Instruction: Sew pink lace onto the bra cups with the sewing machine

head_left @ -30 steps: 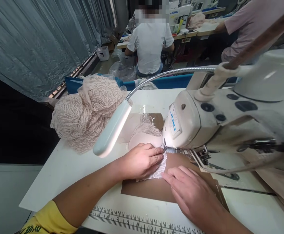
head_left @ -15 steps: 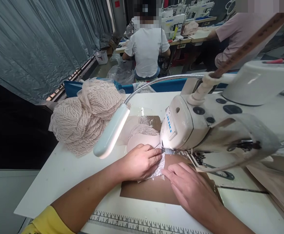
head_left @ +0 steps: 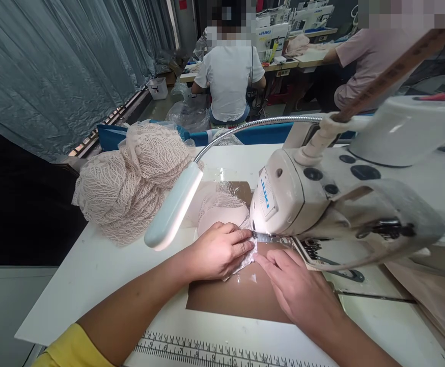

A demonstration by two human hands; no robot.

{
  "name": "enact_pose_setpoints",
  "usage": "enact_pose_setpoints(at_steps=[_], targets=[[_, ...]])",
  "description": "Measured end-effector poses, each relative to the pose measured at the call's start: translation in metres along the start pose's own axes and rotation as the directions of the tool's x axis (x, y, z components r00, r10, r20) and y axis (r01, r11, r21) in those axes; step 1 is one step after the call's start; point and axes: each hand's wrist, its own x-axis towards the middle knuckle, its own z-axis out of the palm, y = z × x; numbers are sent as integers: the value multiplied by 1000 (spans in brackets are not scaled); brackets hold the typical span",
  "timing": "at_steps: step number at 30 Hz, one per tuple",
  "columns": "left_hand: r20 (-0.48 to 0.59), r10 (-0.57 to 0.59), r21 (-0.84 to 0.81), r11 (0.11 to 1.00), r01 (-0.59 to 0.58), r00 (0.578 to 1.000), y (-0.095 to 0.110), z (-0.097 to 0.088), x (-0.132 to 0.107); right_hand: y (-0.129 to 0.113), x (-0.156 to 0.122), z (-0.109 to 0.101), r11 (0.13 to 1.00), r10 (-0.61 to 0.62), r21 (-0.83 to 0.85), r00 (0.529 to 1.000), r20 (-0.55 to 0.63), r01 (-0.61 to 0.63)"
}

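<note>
A pale pink lace piece (head_left: 242, 263) lies under the head of a white sewing machine (head_left: 279, 196), with a smooth moulded cup (head_left: 222, 218) and more lace on the far side. My left hand (head_left: 222, 251) presses down on the lace, fingers together and bent, their tips close to the needle area. At the lace's right edge, my right hand (head_left: 293, 278) has its fingers curled and its index fingertip on the fabric; its thumb is largely hidden. Brown sheeting (head_left: 238, 300) covers the work surface beneath both hands. The needle itself is hidden.
A lamp (head_left: 174, 209) on a bent metal neck hangs left of the machine. Bundled beige lace (head_left: 134, 178) sits at the table's left. A printed ruler (head_left: 207, 351) runs along the front edge. Two people (head_left: 228, 81) sit at tables beyond.
The lace has shifted away from me toward the machine head, leaving less of it showing in front. My right hand has moved slightly forward along its edge; my left hand stays near the needle.
</note>
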Motion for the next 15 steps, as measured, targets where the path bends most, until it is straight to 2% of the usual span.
enact_pose_setpoints(at_steps=[7, 15], targets=[[4, 14, 19, 1000, -14, 1000, -3, -2, 1, 0, 0, 5, 985, 31, -166, 998, -57, -40], [11, 23, 43, 999, -24, 1000, -5, -1, 0, 6, -6, 15, 980, 114, -144, 983, -143, -135]])
